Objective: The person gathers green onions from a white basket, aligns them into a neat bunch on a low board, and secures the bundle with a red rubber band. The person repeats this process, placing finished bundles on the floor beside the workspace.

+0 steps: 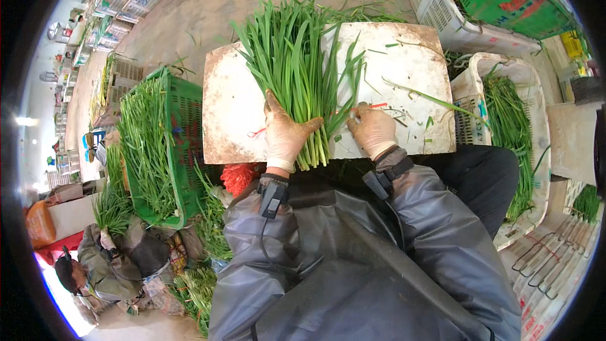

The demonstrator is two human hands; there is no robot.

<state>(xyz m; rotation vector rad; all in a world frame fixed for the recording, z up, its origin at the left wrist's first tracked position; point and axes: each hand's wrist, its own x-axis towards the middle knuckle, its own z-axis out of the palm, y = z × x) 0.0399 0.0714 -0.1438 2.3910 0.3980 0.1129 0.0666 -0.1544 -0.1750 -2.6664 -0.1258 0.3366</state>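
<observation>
The left hand (287, 131) grips the lower stalks of a bundle of long green leaves (297, 63), its thumb across them; how far its fingers reach underneath is hidden. The bundle fans out beyond this hand over a white board (230, 104). Just right of the bundle's stalk ends, the right hand (374, 127) has its fingers bent; whether they pinch anything I cannot tell. A red strip (379, 105) lies just beyond its knuckles, its near end unclear. Below the left hand, the sleeve partly covers a red clump (238, 180), its material hard to make out.
</observation>
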